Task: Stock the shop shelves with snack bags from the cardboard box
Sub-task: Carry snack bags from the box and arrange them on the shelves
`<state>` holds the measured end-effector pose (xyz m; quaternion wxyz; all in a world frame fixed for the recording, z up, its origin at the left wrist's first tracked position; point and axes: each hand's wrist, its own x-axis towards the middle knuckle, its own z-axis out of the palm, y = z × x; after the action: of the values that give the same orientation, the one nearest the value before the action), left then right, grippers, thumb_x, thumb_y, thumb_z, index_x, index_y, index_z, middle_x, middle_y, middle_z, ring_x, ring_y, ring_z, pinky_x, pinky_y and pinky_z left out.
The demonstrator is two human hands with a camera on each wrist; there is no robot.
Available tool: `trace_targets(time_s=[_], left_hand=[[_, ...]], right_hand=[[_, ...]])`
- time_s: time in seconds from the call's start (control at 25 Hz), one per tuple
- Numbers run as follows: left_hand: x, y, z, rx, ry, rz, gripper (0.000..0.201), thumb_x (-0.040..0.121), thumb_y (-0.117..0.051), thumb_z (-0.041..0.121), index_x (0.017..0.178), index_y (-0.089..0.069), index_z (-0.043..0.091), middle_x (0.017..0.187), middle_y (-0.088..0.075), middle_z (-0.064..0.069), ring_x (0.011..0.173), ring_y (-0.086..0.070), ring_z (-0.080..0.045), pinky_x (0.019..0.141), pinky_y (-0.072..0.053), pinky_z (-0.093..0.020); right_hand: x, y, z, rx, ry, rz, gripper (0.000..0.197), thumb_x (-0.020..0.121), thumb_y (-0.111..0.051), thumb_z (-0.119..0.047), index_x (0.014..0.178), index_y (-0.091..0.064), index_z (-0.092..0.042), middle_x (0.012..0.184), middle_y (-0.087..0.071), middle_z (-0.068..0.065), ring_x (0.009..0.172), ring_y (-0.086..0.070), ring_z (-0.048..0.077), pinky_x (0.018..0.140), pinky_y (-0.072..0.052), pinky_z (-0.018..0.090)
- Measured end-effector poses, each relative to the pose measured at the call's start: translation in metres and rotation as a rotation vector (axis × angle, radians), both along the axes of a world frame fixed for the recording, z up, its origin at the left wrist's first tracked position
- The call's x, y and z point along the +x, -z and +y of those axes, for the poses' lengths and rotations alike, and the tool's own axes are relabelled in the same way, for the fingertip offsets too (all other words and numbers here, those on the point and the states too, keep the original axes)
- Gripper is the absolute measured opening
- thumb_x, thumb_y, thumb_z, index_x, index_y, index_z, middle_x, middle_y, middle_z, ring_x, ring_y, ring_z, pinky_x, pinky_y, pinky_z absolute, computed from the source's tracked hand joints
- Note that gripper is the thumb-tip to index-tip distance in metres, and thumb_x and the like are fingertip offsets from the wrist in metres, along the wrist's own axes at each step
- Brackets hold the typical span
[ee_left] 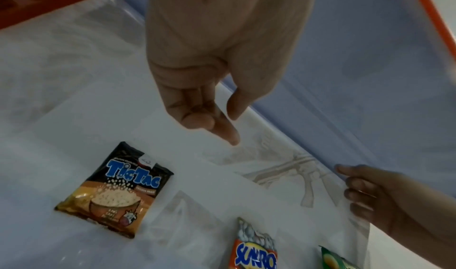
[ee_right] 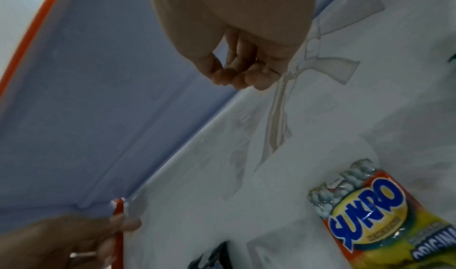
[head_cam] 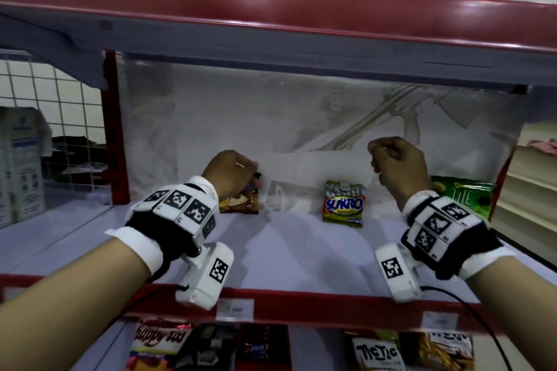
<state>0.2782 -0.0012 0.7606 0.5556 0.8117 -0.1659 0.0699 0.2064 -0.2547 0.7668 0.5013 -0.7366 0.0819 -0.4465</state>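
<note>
1. The left hand (head_cam: 230, 173) hangs above the shelf (head_cam: 289, 253) near its back edge, fingers curled down and holding nothing; in the left wrist view the fingertips (ee_left: 228, 134) are clear of the Tic Tac bag (ee_left: 114, 190).
2. That brown Tic Tac bag (head_cam: 241, 203) stands against the back panel (head_cam: 211, 117), just below and beyond the left hand, toward the shelf's left end.
3. The right hand (head_cam: 398, 167) is raised over the right half of the shelf, its fingers loosely curled around nothing, thumb close to the fingertips (ee_right: 243, 78).
4. The Sukro bag (head_cam: 343, 203) leans upright at the back edge between the two hands, below and left of the right hand and apart from it.
5. A green bag (head_cam: 465, 196) stands in the shelf's back right corner, partly hidden behind the right wrist.
6. Both wrists wear white bands with black-and-white markers, the forearms reaching in over the red front edge (head_cam: 316, 304).
7. More snack bags (head_cam: 376, 352) sit on the shelf below.
</note>
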Motion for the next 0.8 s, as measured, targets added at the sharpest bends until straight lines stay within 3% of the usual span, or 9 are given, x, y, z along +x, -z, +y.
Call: trace_targets(time_s=[0.08,0.16,0.24,0.32,0.4,0.56,0.68,0.8], left_hand=[[-0.022,-0.001,-0.003,0.027,-0.015,0.001,0.026,0.095,-0.051,0.015,0.070,-0.058,0.015,0.064,-0.066,-0.002,0.038,-0.054,-0.011,0.043,-0.041,-0.019],[-0.041,0.003,-0.006,0.039,-0.039,0.001,0.025,0.095,-0.051,0.013,0.071,-0.059,0.013,0.067,-0.065,-0.005,0.034,-0.052,-0.009,0.038,-0.040,-0.015],[-0.060,0.011,-0.016,-0.002,-0.044,0.030,0.019,0.096,-0.049,0.010,0.081,-0.060,0.007,0.069,-0.063,-0.008,0.031,-0.050,-0.007,0.034,-0.037,-0.013],[-0.080,0.025,-0.027,0.019,-0.062,0.040,0.015,0.096,-0.048,0.010,0.097,-0.062,0.005,0.070,-0.064,-0.006,0.041,-0.051,-0.015,0.041,-0.039,-0.019],[-0.098,0.047,-0.038,0.037,-0.065,0.051,0.017,0.096,-0.049,0.013,0.102,-0.062,0.004,0.069,-0.065,-0.003,0.046,-0.046,-0.018,0.044,-0.038,-0.021],[-0.130,0.098,-0.057,0.011,-0.076,0.012,0.014,0.094,-0.055,0.021,0.093,-0.063,0.008,0.058,-0.063,0.002,0.035,-0.046,-0.006,0.039,-0.040,-0.016],[-0.148,0.140,-0.068,-0.024,-0.072,-0.047,0.014,0.093,-0.057,0.020,0.079,-0.059,0.017,0.055,-0.060,0.002,0.035,-0.047,0.004,0.042,-0.038,-0.015],[-0.160,0.179,-0.075,-0.160,-0.062,-0.087,0.018,0.093,-0.057,0.018,0.075,-0.056,0.020,0.054,-0.057,0.005,0.037,-0.047,0.004,0.044,-0.037,-0.013]], right_hand=[[-0.013,-0.010,-0.002,0.020,-0.034,-0.016,0.006,0.089,-0.059,-0.010,0.090,-0.064,-0.007,0.061,-0.056,0.002,0.043,-0.051,0.000,0.042,-0.037,0.014],[-0.027,-0.010,-0.001,0.029,-0.080,-0.023,0.005,0.089,-0.057,-0.005,0.088,-0.062,-0.006,0.060,-0.055,0.003,0.037,-0.048,-0.004,0.037,-0.034,0.010],[-0.047,0.002,-0.003,0.009,-0.119,0.000,0.008,0.088,-0.057,-0.004,0.085,-0.063,-0.008,0.060,-0.055,0.003,0.039,-0.048,-0.003,0.037,-0.033,0.010],[-0.067,0.022,-0.005,-0.020,-0.147,0.038,0.014,0.087,-0.058,-0.004,0.077,-0.063,-0.014,0.060,-0.056,0.003,0.047,-0.049,0.004,0.040,-0.032,0.012],[-0.084,0.047,-0.007,-0.046,-0.200,0.081,0.020,0.087,-0.059,-0.004,0.073,-0.061,-0.019,0.060,-0.056,0.002,0.050,-0.048,0.006,0.043,-0.032,0.014],[-0.113,0.093,-0.005,-0.027,-0.312,0.101,0.021,0.089,-0.059,-0.006,0.074,-0.058,-0.020,0.056,-0.055,-0.001,0.045,-0.049,-0.002,0.046,-0.037,0.012],[-0.134,0.138,0.000,-0.038,-0.352,0.123,0.015,0.089,-0.060,-0.006,0.078,-0.060,-0.015,0.058,-0.053,0.000,0.055,-0.051,0.008,0.057,-0.042,0.019],[-0.151,0.184,0.007,-0.107,-0.410,0.157,0.008,0.090,-0.060,-0.006,0.086,-0.062,-0.013,0.064,-0.055,-0.004,0.058,-0.051,0.003,0.060,-0.043,0.016]])
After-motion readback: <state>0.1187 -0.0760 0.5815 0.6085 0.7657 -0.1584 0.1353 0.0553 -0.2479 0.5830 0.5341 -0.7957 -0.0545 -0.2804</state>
